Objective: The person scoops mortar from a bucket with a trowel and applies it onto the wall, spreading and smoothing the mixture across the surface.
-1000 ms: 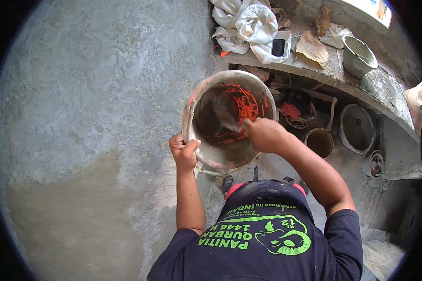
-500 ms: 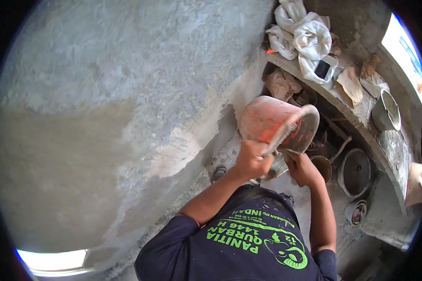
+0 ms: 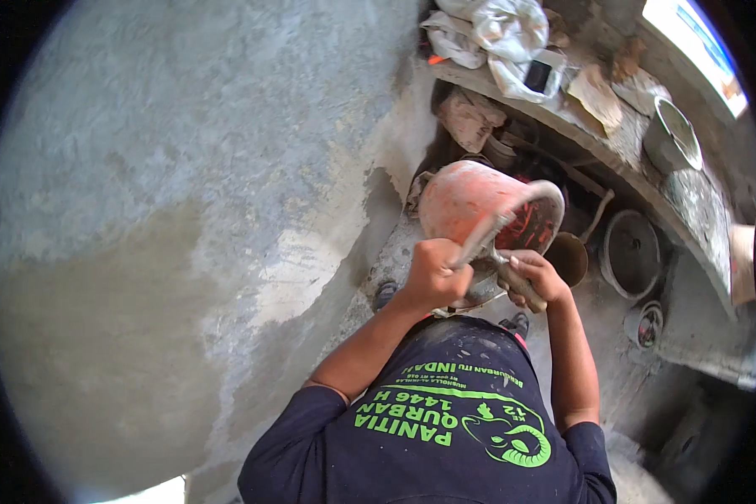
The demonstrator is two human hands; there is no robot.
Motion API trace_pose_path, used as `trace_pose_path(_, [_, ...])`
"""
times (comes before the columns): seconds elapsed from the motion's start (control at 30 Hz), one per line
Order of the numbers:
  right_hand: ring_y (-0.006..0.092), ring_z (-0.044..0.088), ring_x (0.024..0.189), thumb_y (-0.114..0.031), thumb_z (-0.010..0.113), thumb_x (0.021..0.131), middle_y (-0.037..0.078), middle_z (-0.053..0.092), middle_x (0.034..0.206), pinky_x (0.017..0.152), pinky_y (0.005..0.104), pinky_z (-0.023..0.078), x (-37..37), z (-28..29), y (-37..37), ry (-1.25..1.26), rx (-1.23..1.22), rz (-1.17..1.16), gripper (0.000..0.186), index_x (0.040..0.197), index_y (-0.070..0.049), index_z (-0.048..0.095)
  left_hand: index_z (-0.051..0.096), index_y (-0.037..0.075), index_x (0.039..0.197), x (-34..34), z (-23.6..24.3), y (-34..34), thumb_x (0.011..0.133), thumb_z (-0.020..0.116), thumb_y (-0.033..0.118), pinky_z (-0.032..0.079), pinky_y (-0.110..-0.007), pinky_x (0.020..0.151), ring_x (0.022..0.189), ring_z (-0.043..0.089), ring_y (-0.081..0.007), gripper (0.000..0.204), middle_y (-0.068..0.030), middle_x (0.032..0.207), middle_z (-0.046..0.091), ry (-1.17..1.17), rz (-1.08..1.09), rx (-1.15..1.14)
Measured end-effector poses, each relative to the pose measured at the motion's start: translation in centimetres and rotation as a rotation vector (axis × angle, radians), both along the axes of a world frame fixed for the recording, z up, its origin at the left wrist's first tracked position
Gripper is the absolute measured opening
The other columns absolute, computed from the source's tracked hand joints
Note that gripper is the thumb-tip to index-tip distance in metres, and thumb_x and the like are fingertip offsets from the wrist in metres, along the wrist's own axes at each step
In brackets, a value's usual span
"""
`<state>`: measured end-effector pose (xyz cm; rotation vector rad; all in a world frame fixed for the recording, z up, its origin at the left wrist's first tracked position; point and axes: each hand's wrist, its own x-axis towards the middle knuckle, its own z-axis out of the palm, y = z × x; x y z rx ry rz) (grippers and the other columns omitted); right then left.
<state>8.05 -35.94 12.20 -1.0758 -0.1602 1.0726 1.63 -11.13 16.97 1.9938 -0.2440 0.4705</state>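
A reddish, mortar-stained bucket (image 3: 466, 200) is tipped on its side in front of me, its mouth facing right. My left hand (image 3: 435, 273) is closed on the near part of its rim. In my right hand (image 3: 541, 277) is the thick, dirty handle of a trowel (image 3: 521, 287), with the fingers wrapped round it. The trowel's neck points up and left to the bucket's rim; its blade is hard to make out there. Below the tipped bucket, partly hidden by my hands, shows the edge of another greyish container (image 3: 482, 294).
A rough plastered wall (image 3: 185, 193) fills the left. Along the right runs a concrete ledge (image 3: 617, 147) with white sacks (image 3: 508, 34), a phone (image 3: 538, 76), torn paper (image 3: 595, 99) and a grey bucket (image 3: 672, 139). Under it stand a round dark tub (image 3: 632, 254) and a small pail (image 3: 644, 324).
The trowel handle in my right hand has swung into plainer sight. The bucket stays tipped in my left hand, turned slightly. The whole view has shifted, so the ledge sits higher and further left.
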Motion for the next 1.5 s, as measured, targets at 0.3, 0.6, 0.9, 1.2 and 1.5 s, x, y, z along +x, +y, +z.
trace_pose_path(0.3, [0.0149,0.049,0.041,-0.036,0.057,0.103,0.015,0.057,0.076,0.032,0.0269,0.036,-1.3,2.2,-3.9,0.142,0.238,-0.171,0.042,0.116,0.004,0.055,0.038,0.004,0.056,1.0,-3.0,2.1,0.072,0.062,0.004,0.026,-0.034,0.046,0.054,0.035,-0.0052,0.029,0.0022,0.052,0.036,0.098,0.296,-0.367])
trace_pose_path(0.6, [0.0196,0.053,0.042,-0.040,0.070,0.093,0.019,0.061,0.076,0.033,0.0302,0.039,-2.0,-3.3,-4.8,0.258,0.192,-0.195,0.050,0.111,0.004,0.057,0.046,0.004,0.061,0.9,-10.2,5.6,0.070,0.067,0.013,0.032,-0.035,0.051,0.055,0.041,-0.0100,0.025,0.0026,0.058,0.046,0.371,0.459,-0.488])
trace_pose_path(0.9, [0.0203,0.062,0.061,-0.039,0.066,0.097,0.013,0.065,0.085,0.053,0.0325,0.052,-0.7,-20.3,4.9,0.316,0.035,-0.144,0.051,0.119,0.006,0.061,0.061,-0.002,0.070,-6.2,-38.1,8.4,0.072,0.070,0.020,0.042,-0.040,0.051,0.052,0.056,-0.0169,0.024,-0.0133,0.055,0.054,0.876,0.568,-0.192])
trace_pose_path(1.2, [0.0239,0.065,0.086,-0.012,0.063,0.096,0.016,0.066,0.099,0.082,0.0353,0.052,3.3,-42.1,32.9,-0.521,-0.101,-0.339,0.043,0.134,0.007,0.056,0.069,0.003,0.080,-12.0,-59.1,8.8,0.082,0.074,0.011,0.051,-0.043,0.058,0.065,0.070,-0.0370,0.010,-0.0199,0.071,0.068,0.848,0.598,-0.154])
trace_pose_path(1.5, [0.0325,0.065,0.084,0.003,0.065,0.083,0.023,0.065,0.102,0.075,0.0369,0.053,-4.5,-46.2,42.5,-0.632,-0.049,-0.335,0.048,0.130,0.010,0.056,0.071,0.001,0.086,-13.6,-61.8,9.7,0.082,0.075,0.013,0.052,-0.042,0.056,0.060,0.070,-0.0324,0.013,-0.0206,0.068,0.066,1.336,0.495,0.000])
